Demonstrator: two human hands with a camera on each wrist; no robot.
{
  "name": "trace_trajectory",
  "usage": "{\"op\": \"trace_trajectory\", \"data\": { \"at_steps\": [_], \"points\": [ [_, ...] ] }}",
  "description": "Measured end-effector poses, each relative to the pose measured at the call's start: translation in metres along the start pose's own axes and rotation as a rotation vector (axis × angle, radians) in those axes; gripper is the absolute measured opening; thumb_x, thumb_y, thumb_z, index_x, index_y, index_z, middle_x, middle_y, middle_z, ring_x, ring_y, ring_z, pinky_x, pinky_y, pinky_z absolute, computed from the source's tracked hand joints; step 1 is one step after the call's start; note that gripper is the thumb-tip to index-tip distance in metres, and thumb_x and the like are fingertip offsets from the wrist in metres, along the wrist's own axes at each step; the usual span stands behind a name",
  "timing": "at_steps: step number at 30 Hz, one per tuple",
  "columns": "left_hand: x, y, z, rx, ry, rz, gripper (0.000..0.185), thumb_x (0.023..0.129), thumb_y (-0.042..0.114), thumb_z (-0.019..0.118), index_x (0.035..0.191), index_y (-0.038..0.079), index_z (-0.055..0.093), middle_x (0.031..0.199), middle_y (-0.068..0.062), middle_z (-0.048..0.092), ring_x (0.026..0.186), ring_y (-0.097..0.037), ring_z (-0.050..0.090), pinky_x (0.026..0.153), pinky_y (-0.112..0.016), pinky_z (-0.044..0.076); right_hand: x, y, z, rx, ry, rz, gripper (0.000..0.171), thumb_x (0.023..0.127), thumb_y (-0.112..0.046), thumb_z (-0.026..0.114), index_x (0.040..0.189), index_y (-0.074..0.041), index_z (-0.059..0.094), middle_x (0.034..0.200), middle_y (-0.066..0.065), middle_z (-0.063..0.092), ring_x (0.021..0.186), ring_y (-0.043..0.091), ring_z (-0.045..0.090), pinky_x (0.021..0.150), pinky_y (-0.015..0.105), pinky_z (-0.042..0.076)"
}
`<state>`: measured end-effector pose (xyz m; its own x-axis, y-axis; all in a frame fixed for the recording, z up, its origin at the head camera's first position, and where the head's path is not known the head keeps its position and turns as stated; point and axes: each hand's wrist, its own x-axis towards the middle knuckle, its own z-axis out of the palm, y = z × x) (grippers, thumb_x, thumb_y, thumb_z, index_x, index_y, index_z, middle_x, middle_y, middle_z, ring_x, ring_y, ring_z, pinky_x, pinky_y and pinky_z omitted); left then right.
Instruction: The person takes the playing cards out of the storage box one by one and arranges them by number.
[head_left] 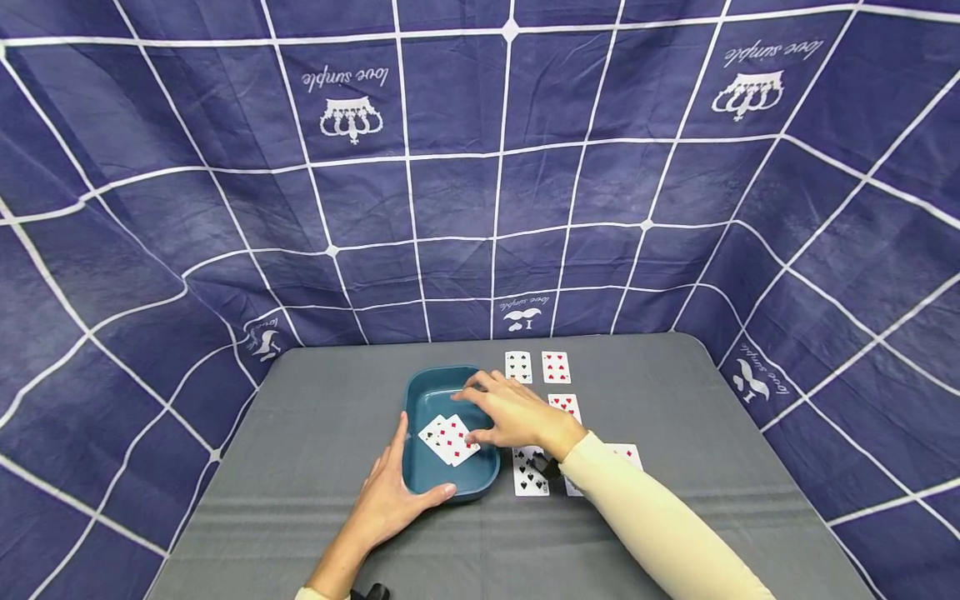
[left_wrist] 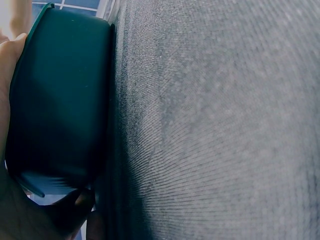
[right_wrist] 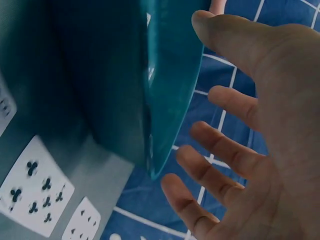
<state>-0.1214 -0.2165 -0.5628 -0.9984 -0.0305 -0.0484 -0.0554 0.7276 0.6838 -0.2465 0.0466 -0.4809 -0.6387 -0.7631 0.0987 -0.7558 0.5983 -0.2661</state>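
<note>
A teal tray (head_left: 431,477) stands on the grey table. Two overlapping playing cards lie in it, a diamonds card (head_left: 454,440) on top of a black-suited card (head_left: 427,432). My left hand (head_left: 382,504) grips the tray at its near left corner, thumb on the near rim and fingers along the left side. Over the tray's right side hovers my right hand (head_left: 517,414), fingers spread and nothing held; the right wrist view shows its fingers (right_wrist: 230,140) loosely bent beside the tray wall (right_wrist: 172,95).
Right of the tray lie several playing cards: a black-suited card (head_left: 517,367), two hearts cards (head_left: 556,367), a spades card (head_left: 528,477) and a diamonds card (head_left: 628,455) partly behind my right sleeve (head_left: 652,525). A blue checked cloth (head_left: 450,200) rises behind the table.
</note>
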Motion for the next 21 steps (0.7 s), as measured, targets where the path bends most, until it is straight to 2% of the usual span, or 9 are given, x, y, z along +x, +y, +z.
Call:
{"op": "trace_trajectory", "data": {
  "at_steps": [9, 15, 21],
  "points": [
    [0.0, -0.001, 0.001, 0.009, 0.013, 0.005, 0.15, 0.08, 0.076, 0.098, 0.19, 0.034, 0.005, 0.186, -0.026, 0.042, 0.167, -0.057, 0.047, 0.121, -0.087, 0.044, 0.029, -0.016, 0.011, -0.005, -0.109, 0.004, 0.072, 0.103, -0.048, 0.09, 0.167, -0.026, 0.065, 0.161, 0.003, 0.064, 0.143, 0.025, 0.062, 0.122, 0.051, 0.058],
    [-0.001, 0.0, 0.001, 0.015, 0.012, 0.004, 0.15, 0.08, 0.075, 0.098, 0.19, 0.033, 0.004, 0.185, -0.027, 0.043, 0.166, -0.057, 0.047, 0.122, -0.086, 0.044, 0.042, -0.023, 0.02, -0.023, -0.192, 0.013, 0.078, 0.095, -0.042, 0.1, 0.165, -0.028, 0.067, 0.164, 0.002, 0.063, 0.14, 0.024, 0.063, 0.118, 0.048, 0.06],
    [-0.001, 0.0, 0.0, 0.009, 0.01, 0.001, 0.15, 0.08, 0.076, 0.097, 0.19, 0.034, 0.004, 0.185, -0.027, 0.043, 0.167, -0.057, 0.046, 0.123, -0.086, 0.043, 0.051, -0.031, 0.026, -0.069, -0.293, 0.062, 0.083, 0.087, -0.039, 0.106, 0.162, -0.034, 0.07, 0.165, -0.002, 0.063, 0.142, 0.023, 0.062, 0.121, 0.044, 0.058]
  ]
}}
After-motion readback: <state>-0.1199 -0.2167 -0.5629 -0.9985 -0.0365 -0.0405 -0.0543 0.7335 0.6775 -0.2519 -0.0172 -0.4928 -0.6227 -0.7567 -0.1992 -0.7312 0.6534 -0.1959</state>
